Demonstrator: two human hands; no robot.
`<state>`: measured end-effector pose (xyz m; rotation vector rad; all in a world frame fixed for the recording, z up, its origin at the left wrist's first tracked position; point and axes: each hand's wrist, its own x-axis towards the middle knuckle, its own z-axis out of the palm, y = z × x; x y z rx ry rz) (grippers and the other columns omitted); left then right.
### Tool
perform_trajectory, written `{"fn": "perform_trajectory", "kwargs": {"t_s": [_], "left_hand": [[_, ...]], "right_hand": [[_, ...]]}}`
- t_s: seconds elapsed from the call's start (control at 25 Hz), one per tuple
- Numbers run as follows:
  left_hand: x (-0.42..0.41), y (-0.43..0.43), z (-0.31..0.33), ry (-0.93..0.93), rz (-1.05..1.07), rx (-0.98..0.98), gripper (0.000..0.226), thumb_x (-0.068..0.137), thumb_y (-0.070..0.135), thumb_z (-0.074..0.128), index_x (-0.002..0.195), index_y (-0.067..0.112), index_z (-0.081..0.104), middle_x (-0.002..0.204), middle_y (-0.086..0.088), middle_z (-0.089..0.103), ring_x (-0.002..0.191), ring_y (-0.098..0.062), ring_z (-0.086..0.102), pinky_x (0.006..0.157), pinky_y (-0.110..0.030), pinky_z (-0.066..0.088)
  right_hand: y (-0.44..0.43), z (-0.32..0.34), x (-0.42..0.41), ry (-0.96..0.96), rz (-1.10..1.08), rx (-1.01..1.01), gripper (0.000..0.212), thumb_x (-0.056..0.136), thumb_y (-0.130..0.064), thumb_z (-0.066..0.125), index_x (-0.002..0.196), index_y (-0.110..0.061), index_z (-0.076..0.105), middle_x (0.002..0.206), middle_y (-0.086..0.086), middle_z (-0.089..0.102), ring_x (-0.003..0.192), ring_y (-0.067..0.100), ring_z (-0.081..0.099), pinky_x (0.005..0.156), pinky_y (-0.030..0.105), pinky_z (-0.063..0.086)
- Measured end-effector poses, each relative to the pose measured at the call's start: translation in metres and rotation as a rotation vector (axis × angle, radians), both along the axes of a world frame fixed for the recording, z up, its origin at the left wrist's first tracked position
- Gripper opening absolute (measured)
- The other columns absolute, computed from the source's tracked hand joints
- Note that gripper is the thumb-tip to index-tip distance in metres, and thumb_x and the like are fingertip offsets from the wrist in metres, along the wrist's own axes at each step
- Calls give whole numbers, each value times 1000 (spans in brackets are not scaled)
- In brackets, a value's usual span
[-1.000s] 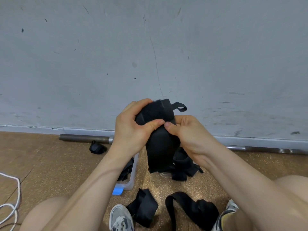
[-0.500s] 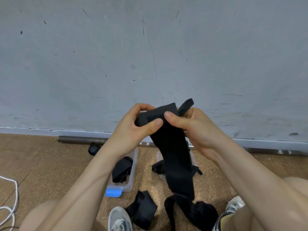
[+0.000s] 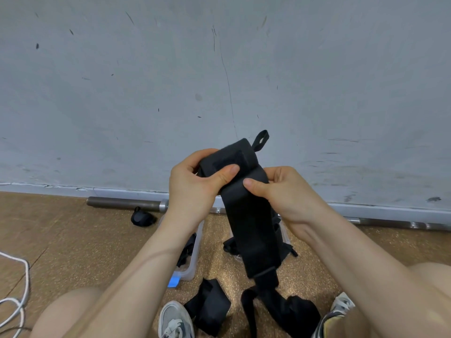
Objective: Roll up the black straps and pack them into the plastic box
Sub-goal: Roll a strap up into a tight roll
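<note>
Held item, centre of frame: one black strap (image 3: 253, 223), its upper end wound into a partial roll with a small loop (image 3: 260, 140) standing up at the top. The free length hangs straight down toward the lower centre. Your left hand (image 3: 192, 189) grips the roll, thumb pressed across its front and fingers curled behind. Your right hand (image 3: 285, 193) pinches the strap just below the roll, thumb on the front face. Plastic box (image 3: 192, 269), clear, sits on the brown floor (image 3: 61, 240) left of centre, partly hidden by your left forearm, with dark strap material inside and a blue tab (image 3: 174, 281) at its near corner. Loose stock on the floor: a folded strap (image 3: 210, 308) at lower centre, and a bunched strap (image 3: 300, 313) to its right; the hanging tail possibly joins this one, but the black runs together there. A small black bundle (image 3: 142, 218) lies just beside a metal bar (image 3: 122, 203) along the foot of the grey wall (image 3: 97, 93). A white cord (image 3: 14, 301) lies at the lower left edge. Your shoes, left (image 3: 174, 320) and right (image 3: 339, 306), flank the floor straps.
</note>
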<state>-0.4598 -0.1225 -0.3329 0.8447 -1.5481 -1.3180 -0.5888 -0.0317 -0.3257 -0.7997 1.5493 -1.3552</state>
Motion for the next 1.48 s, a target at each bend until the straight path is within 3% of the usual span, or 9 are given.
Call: {"fn": "perform_trajectory", "kwargs": {"t_s": [0.24, 0.36, 0.52, 0.68, 0.76, 0.88, 1.04, 1.28, 1.48], "left_hand": [[-4, 4, -11, -139, 74, -389, 47, 69, 13, 87, 106, 33, 68, 103, 10, 69, 99, -4, 64, 84, -21, 52], [-7, 6, -19, -172, 33, -612, 49, 68, 11, 85, 111, 24, 67, 108, 4, 64, 102, -7, 61, 84, -22, 51], [-1, 6, -3, -80, -189, -165, 50, 66, 18, 87, 107, 34, 63, 104, 10, 67, 92, -3, 66, 76, -23, 55], [7, -1, 10, -56, -207, -73, 49, 61, 15, 86, 106, 21, 67, 95, 6, 72, 87, -4, 68, 74, -20, 55], [12, -3, 12, -92, -230, -133, 50, 61, 2, 87, 101, 26, 69, 92, 8, 73, 86, -5, 68, 75, -21, 55], [13, -2, 12, -252, -310, -238, 59, 56, 3, 92, 98, 36, 69, 95, 7, 73, 90, -9, 69, 83, -26, 56], [11, 2, 10, -333, -368, -319, 66, 53, 17, 93, 106, 42, 62, 97, 6, 72, 89, -11, 69, 81, -28, 54], [-1, 5, -3, 134, -375, 99, 99, 59, -9, 83, 137, 29, 36, 94, -7, 71, 85, -16, 72, 73, -25, 56], [-3, -3, -14, 41, -320, 261, 69, 63, 32, 89, 121, 27, 53, 111, -10, 70, 100, -20, 70, 82, -29, 56]], "right_hand": [[7, 18, 6, -191, 13, 22, 35, 87, -45, 66, 86, -12, 75, 72, 2, 74, 58, 7, 69, 45, 16, 48], [6, 16, 5, -243, -55, 0, 37, 87, -42, 68, 93, -6, 75, 72, 3, 74, 57, 7, 69, 47, 17, 50], [7, 14, -1, -293, -17, -83, 19, 90, -27, 66, 87, -9, 74, 72, 0, 74, 60, 6, 70, 49, 14, 49], [9, 17, -15, -93, 186, -43, 23, 84, -41, 69, 95, -22, 73, 94, -5, 76, 89, 4, 71, 81, 27, 50], [11, 24, -35, 37, 157, -28, 52, 71, -57, 74, 116, -31, 66, 116, -8, 71, 114, 6, 63, 98, 38, 42], [16, 36, -56, 402, 127, -106, 86, 61, -65, 79, 137, -39, 50, 135, -15, 57, 129, -1, 49, 108, 34, 40], [11, 31, -41, 747, 578, 1, 47, 79, -37, 80, 122, -29, 63, 104, -10, 73, 94, 5, 69, 88, 33, 56], [8, 31, -46, 496, 416, -128, 33, 82, -26, 72, 112, -13, 69, 66, -17, 65, 62, -4, 58, 52, 8, 41], [6, 23, -49, 384, 360, -124, 31, 82, -26, 78, 111, -15, 69, 61, -17, 59, 52, -3, 51, 45, 9, 34]]}}
